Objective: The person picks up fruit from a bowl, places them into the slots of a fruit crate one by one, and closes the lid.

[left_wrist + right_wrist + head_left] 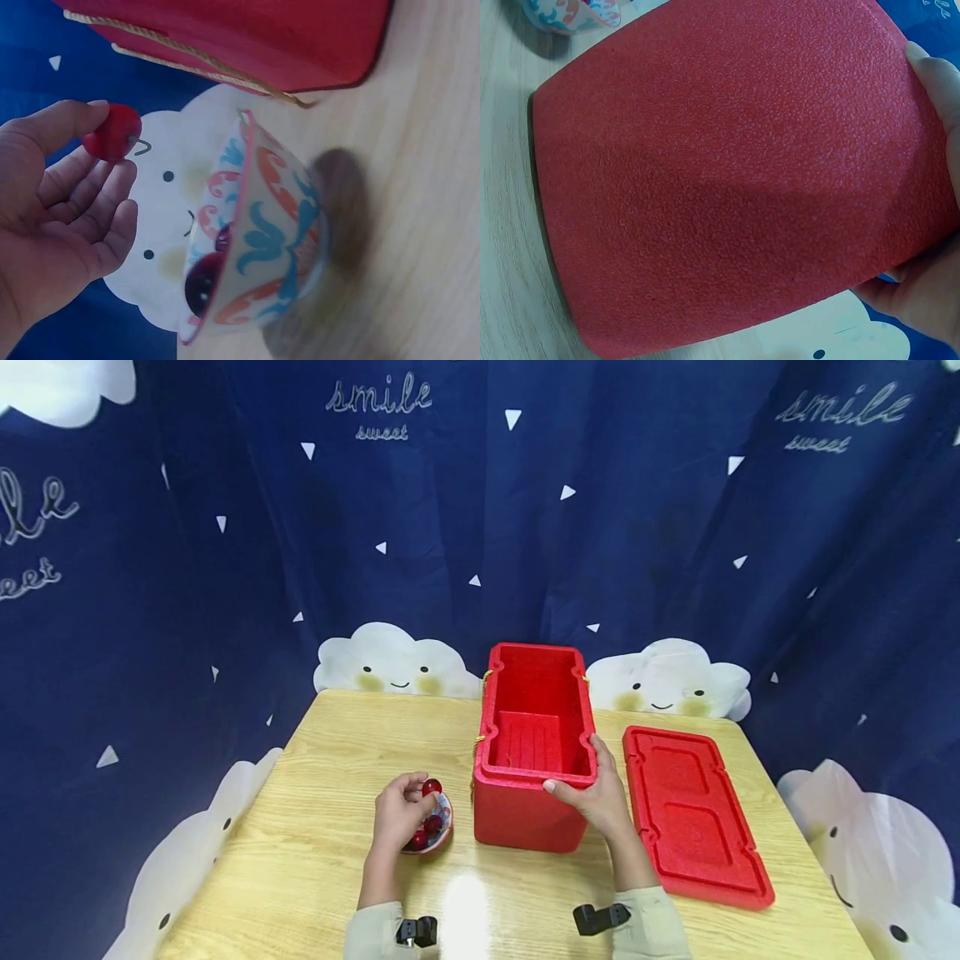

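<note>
Above a patterned bowl (292,259) near the table's front, a shiny red fruit (431,787) with a bent stem is pinched between the thumb and fingers of the left hand (397,817). More dark red fruits (433,824) lie inside the bowl. Just to its right stands an open red box (528,814), with yellow cord (477,745) along its left side; the right hand (603,797) grips its near right corner, thumb over the rim. Beyond that hand, a red lid (693,810) lies flat on the wooden table (360,727), before a dark blue curtain (450,527).
</note>
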Motion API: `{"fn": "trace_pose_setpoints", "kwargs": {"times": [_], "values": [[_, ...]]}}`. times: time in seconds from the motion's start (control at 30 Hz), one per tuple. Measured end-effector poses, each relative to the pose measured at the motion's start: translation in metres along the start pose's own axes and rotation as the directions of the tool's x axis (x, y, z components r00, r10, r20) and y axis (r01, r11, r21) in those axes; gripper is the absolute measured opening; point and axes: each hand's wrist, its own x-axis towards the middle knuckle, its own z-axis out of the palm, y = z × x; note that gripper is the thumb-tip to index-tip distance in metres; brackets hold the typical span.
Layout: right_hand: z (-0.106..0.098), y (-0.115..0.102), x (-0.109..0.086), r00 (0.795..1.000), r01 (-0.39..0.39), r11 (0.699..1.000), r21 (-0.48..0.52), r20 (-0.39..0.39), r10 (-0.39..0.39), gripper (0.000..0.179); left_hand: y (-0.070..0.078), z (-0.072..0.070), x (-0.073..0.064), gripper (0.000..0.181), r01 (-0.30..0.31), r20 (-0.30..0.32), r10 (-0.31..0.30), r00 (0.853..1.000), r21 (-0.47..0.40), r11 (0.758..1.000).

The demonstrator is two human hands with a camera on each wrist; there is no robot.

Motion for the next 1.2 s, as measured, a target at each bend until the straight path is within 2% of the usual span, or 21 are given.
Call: {"fn": "trace_pose_setpoints", "kwargs": {"times": [0.47,0.63,0.87,1.07,1.2], "values": [[0.002,0.004,-0.002,0.999,-0.032,0.999,-0.018,0.004,0.032,0.108,0.022,-0.002,0.004,0.029,0.025,-0.032,-0.027,0.999,-0.075,0.997],[0.000,0.003,0.000,1.000,-0.027,1.000,-0.012,0.010,0.027,0.110,0.035,-0.002,0.008,0.029,-0.005,-0.057,0.000,0.998,-0.083,0.997],[-0.001,-0.001,0.002,1.000,-0.021,1.000,0.011,0.017,0.021,0.111,0.054,-0.001,0.013,0.028,-0.088,-0.074,0.079,0.994,-0.131,0.987],[0.000,0.002,0.002,0.999,-0.039,0.999,-0.014,0.011,0.040,0.111,0.065,0.000,0.013,0.031,-0.085,-0.055,0.076,0.996,-0.186,0.979],[-0.001,-0.003,-0.003,0.999,-0.043,0.999,-0.008,0.011,0.043,0.110,0.090,-0.003,0.004,0.031,-0.090,-0.038,0.083,0.996,-0.215,0.972]]}}
